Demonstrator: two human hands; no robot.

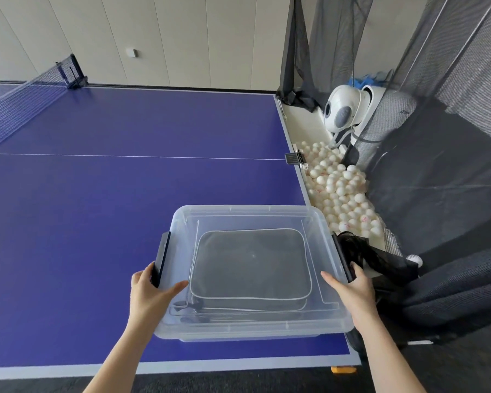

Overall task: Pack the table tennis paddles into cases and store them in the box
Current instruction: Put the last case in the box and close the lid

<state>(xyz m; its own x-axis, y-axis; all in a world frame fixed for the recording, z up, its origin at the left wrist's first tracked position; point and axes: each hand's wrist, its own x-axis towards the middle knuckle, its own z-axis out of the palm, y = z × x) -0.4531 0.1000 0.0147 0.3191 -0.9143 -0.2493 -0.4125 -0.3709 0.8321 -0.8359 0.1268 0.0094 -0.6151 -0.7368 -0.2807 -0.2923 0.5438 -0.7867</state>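
Note:
A clear plastic box (182,228) with its clear lid on stands at the near right corner of the blue table. Grey zipped paddle cases (253,265) with white piping lie stacked inside, seen through the lid. My left hand (150,293) grips the box's left side at the black latch (162,256), thumb lying on the lid. My right hand (349,290) grips the right side at the other black latch (342,256), thumb on the lid. No loose paddle is in sight.
The blue table tennis table (111,180) stretches ahead, its net (26,100) at far left. To the right, a tray of several white balls (340,194), a white ball-feeding machine (349,109) and black catch netting (451,165) crowd the table's edge.

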